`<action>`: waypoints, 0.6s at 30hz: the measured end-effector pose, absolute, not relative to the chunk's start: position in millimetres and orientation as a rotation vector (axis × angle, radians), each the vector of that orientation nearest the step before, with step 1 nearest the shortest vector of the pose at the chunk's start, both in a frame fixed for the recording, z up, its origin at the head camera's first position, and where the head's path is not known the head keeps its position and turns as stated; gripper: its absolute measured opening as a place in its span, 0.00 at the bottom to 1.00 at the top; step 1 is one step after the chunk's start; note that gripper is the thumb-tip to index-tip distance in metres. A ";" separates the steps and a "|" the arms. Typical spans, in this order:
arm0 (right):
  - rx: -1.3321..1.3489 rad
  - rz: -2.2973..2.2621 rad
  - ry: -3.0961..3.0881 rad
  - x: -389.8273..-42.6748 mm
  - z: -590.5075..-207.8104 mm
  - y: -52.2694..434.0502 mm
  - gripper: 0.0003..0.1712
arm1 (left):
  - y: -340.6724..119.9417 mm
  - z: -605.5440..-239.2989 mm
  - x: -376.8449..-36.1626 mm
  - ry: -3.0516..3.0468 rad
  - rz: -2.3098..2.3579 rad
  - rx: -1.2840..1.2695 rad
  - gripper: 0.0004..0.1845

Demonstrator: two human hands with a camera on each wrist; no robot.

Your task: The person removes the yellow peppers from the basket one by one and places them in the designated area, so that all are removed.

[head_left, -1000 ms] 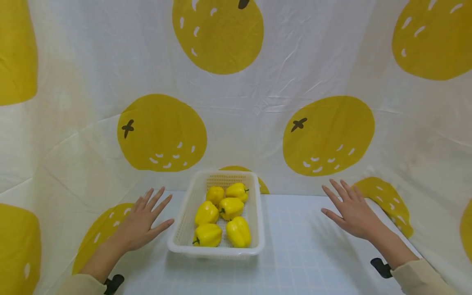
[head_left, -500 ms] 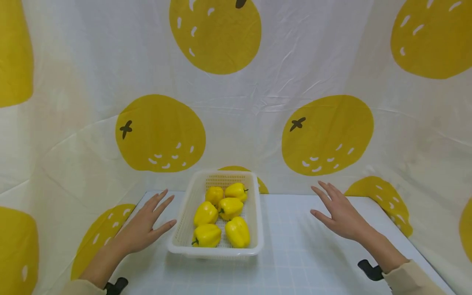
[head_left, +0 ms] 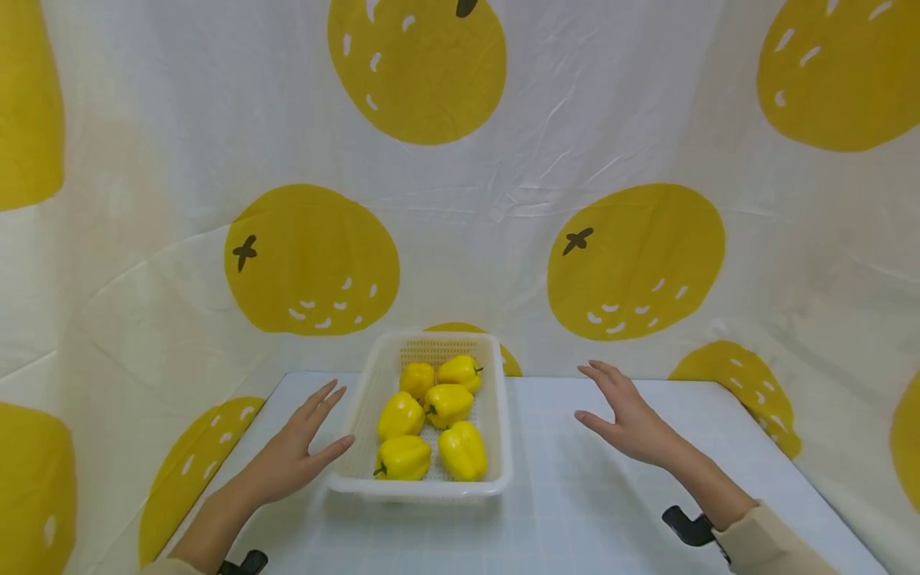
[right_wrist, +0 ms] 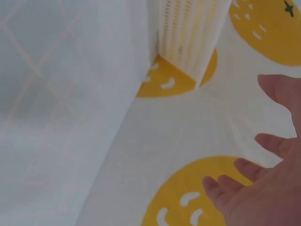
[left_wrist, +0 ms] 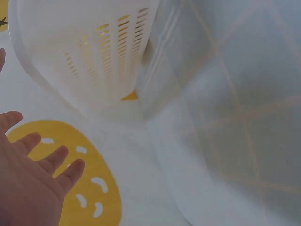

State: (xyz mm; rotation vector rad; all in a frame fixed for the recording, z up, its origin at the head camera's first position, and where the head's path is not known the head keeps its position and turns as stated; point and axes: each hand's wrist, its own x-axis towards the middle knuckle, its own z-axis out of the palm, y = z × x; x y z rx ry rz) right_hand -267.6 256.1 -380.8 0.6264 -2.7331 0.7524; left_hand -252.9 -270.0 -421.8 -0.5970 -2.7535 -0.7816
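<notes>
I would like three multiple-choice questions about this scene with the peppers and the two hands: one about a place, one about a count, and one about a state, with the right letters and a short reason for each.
1. Where does the white basket stand?
A. between the two hands
B. right of both hands
C. left of both hands

2. How many yellow bell peppers lie in the basket?
A. three
B. six
C. nine

3. How is the left hand?
A. gripping a pepper
B. clenched to a fist
C. open, fingers straight

Answers:
1. A: in the head view the left hand is beside the basket's left wall and the right hand is further off to its right, over the table.
2. B: six peppers can be counted in the head view.
3. C: the fingers are stretched out and hold nothing.
</notes>
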 end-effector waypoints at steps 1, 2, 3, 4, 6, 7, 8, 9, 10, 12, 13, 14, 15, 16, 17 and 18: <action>0.632 0.765 -2.732 -267.8 -381.1 252.9 0.41 | -268.6 -423.7 -252.7 -2.759 -0.798 -0.591 0.44; 0.639 0.782 -2.730 -268.1 -381.3 249.4 0.41 | -267.3 -425.7 -252.6 -2.762 -0.821 -0.588 0.44; 0.642 0.796 -2.732 -268.3 -381.4 245.6 0.41 | -265.9 -427.8 -252.4 -2.764 -0.841 -0.582 0.44; 0.650 0.812 -2.731 -269.0 -381.7 240.7 0.41 | -265.6 -429.4 -251.9 -2.766 -0.857 -0.575 0.45; 0.666 0.833 -2.731 -270.2 -382.5 230.9 0.41 | -264.2 -432.2 -250.4 -2.777 -0.885 -0.559 0.45; 0.676 0.848 -2.727 -270.8 -383.1 226.4 0.41 | -263.2 -433.3 -249.6 -2.784 -0.896 -0.549 0.46; 0.684 0.861 -2.726 -271.1 -383.6 222.1 0.41 | -262.0 -434.1 -248.9 -2.790 -0.909 -0.543 0.46; 0.690 0.872 -2.724 -271.1 -384.0 218.1 0.41 | -260.6 -434.6 -248.1 -2.795 -0.920 -0.539 0.46; 0.698 0.890 -2.722 -271.2 -384.6 214.3 0.41 | -259.2 -435.0 -247.5 -2.800 -0.932 -0.534 0.47; 0.713 0.940 -2.720 -271.5 -385.8 207.2 0.41 | -256.3 -435.3 -246.1 -2.808 -0.956 -0.524 0.48; 0.720 0.967 -2.721 -271.4 -386.4 203.6 0.41 | -254.9 -435.3 -245.2 -2.810 -0.966 -0.519 0.48; 0.725 0.992 -2.724 -271.3 -387.0 200.0 0.42 | -253.7 -435.3 -244.4 -2.813 -0.973 -0.519 0.48; 0.731 1.026 -2.726 -271.3 -387.6 196.3 0.42 | -252.6 -435.5 -243.7 -2.814 -0.980 -0.518 0.49; 0.737 1.060 -2.728 -271.6 -388.4 192.4 0.42 | -251.7 -435.5 -243.0 -2.815 -0.983 -0.518 0.49; 0.742 1.089 -2.731 -271.7 -389.0 188.5 0.42 | -250.7 -435.5 -242.0 -2.817 -0.984 -0.517 0.49; 0.747 1.117 -2.733 -271.8 -389.7 184.5 0.42 | -250.0 -435.7 -241.3 -2.817 -0.983 -0.520 0.49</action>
